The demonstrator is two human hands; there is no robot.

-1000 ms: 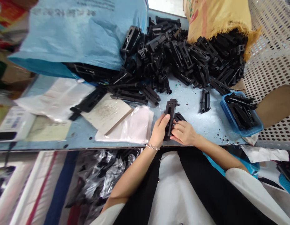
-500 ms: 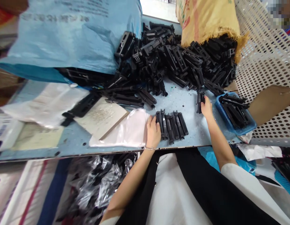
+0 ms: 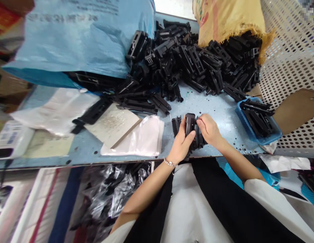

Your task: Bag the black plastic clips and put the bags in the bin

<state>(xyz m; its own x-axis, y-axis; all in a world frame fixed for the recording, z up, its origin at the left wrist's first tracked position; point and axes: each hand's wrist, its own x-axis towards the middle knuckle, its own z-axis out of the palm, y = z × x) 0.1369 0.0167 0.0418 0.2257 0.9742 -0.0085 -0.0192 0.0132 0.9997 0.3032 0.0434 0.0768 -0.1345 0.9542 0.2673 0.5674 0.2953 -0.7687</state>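
Observation:
Between my hands an elongated black plastic part is held upright, just over the front of the table. My left hand is wrapped round it, thumb in front and fingers on its left side. Close against its right side, my right hand is closed, its thumb and forefinger pinching at the part's edge; the exact contact is partly hidden. Beneath and behind both hands lies a row of similar black parts, mostly covered by the hands.
A large heap of black parts spreads between a blue sack and a yellow sack. At right a blue basket holds several parts beside a perforated white crate. Clear plastic bags and a board lie left.
My right hand has moved left from near the basket, bringing a black part over the row. My left hand has left the row's left end and taken hold of that part.

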